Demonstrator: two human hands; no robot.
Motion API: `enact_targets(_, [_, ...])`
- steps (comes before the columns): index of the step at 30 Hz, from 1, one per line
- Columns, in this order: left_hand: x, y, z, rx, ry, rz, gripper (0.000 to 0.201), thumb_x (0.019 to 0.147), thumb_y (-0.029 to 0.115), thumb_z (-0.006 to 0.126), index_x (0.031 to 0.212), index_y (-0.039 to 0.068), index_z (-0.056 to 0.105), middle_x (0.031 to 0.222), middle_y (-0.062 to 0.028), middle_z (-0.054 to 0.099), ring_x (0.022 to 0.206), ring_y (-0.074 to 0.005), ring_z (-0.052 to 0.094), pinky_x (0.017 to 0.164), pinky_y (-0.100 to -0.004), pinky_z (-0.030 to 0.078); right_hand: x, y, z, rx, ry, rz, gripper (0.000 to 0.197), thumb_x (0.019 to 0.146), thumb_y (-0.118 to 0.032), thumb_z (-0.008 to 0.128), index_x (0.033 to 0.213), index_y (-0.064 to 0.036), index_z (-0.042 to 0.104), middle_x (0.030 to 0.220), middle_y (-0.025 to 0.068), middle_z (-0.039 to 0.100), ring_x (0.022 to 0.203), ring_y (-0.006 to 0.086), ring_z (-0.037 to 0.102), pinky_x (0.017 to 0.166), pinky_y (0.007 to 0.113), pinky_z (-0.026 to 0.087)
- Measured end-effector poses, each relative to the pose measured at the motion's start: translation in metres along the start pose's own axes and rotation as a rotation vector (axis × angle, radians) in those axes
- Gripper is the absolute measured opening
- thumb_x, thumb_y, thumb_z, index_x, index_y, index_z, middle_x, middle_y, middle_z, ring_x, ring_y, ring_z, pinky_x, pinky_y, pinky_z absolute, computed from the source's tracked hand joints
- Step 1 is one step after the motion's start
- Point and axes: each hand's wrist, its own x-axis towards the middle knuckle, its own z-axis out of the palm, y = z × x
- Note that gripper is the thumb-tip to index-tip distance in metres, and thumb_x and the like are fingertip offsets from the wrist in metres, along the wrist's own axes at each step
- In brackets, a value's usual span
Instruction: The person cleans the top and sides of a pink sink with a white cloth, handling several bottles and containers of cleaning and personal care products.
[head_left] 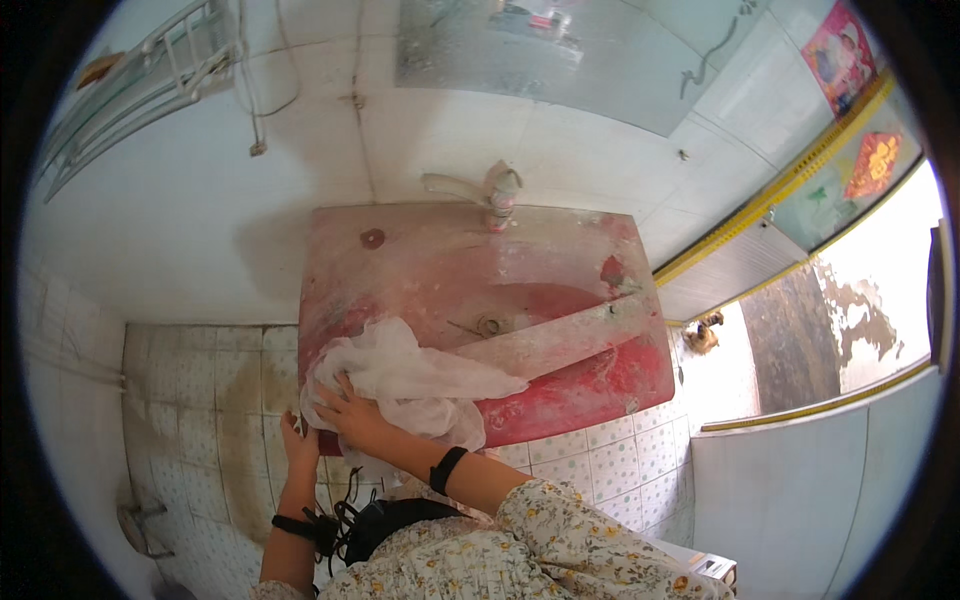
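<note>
A thin, whitish, see-through cloth [400,365] lies bunched over the near left corner of a red washbasin [600,380], and part of it hangs over the front edge. On top of the cloth rests my right hand [352,412], its fingers spread flat against the folds. My left hand [298,442] is beside the basin's left front corner, fingers stretched upward and apart, close to the cloth's edge. Whether it touches the cloth or the basin rim, I cannot tell. The basin's red surface is coated with pale, chalky smears.
A faucet [500,195] stands at the basin's back edge, with the drain [488,326] in the bowl below it. A mirror [560,60] hangs behind. To the left is a white wall rack [170,70]. At right, a yellow-edged doorway frame [770,225] borders a bright opening.
</note>
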Motion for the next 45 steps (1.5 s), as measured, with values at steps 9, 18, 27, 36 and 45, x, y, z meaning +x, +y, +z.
enact_targets(9, [-0.006,0.01,-0.005,-0.088,-0.084,-0.008,0.076,0.082,0.037,0.061,0.136,0.001,0.021,0.134,-0.0177,0.031,0.121,-0.0295,0.035,0.096,-0.0381,0.034,-0.068,0.073,-0.079,-0.176,0.224,0.166,0.055,0.066,0.001,0.056,0.119,-0.0137,0.051,0.137,0.0064,0.035,0.124,0.0385,0.034,0.077,0.04,0.051])
enact_targets(18, [0.0,0.007,-0.007,-0.189,-0.05,-0.155,0.088,0.078,0.039,0.067,0.139,0.002,0.016,0.14,-0.0162,0.027,0.125,-0.0282,0.033,0.098,-0.0396,0.032,-0.141,0.154,-0.154,-0.273,0.294,0.265,0.059,0.062,-0.005,0.062,0.119,-0.015,0.052,0.131,0.006,0.043,0.12,0.033,0.041,0.08,0.039,0.049])
enact_targets(27, [-0.007,0.012,-0.003,-0.35,-0.04,-0.192,0.093,0.074,0.041,0.071,0.139,0.003,0.017,0.141,-0.0166,0.025,0.126,-0.0302,0.032,0.1,-0.0421,0.033,-0.247,0.27,-0.269,-0.782,0.249,0.52,0.043,0.068,-0.006,0.059,0.11,-0.0132,0.058,0.125,0.0027,0.05,0.118,0.0298,0.042,0.086,0.045,0.041])
enact_targets(36, [0.008,0.006,0.001,-0.277,0.159,-0.186,0.082,0.08,0.029,0.066,0.139,0.001,0.017,0.139,-0.0178,0.027,0.125,-0.031,0.033,0.102,-0.0434,0.03,-0.18,0.211,-0.228,-0.419,0.413,0.379,0.05,0.065,-0.015,0.065,0.113,-0.01,0.056,0.123,0.0121,0.049,0.109,0.0336,0.047,0.087,0.048,0.039])
enact_targets(45, [-0.07,0.138,0.114,0.871,-0.113,0.863,0.072,0.07,0.024,0.07,0.131,0.005,0.035,0.14,-0.0181,0.026,0.128,-0.0372,0.025,0.103,-0.051,0.019,-0.212,0.212,-0.221,-0.311,0.208,0.346,0.054,0.064,-0.018,0.068,0.116,-0.0166,0.054,0.136,0.0019,0.039,0.125,0.0328,0.036,0.07,0.041,0.05])
